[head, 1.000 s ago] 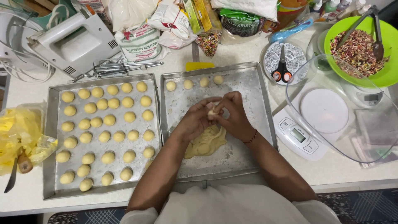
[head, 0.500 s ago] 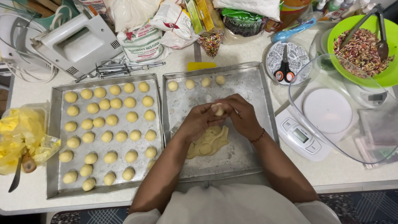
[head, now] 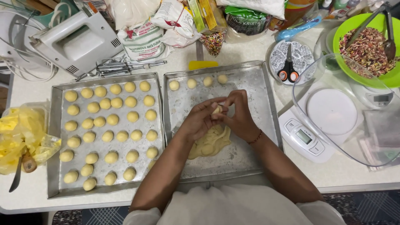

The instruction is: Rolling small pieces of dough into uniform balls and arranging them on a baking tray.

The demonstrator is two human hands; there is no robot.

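At the frame's centre, the left hand [head: 200,121] and right hand [head: 241,116] meet, fingertips pinching a small pale yellow dough piece [head: 217,110] between them, above the flattened yellow dough mass [head: 211,142] on the right metal baking tray [head: 266,96]. Left of it, another metal tray [head: 56,137] holds rows of dough balls [head: 112,120].

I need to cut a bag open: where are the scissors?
In the head view, the scissors lie on a patterned plate at upper right, between the right baking tray and the green bowl.
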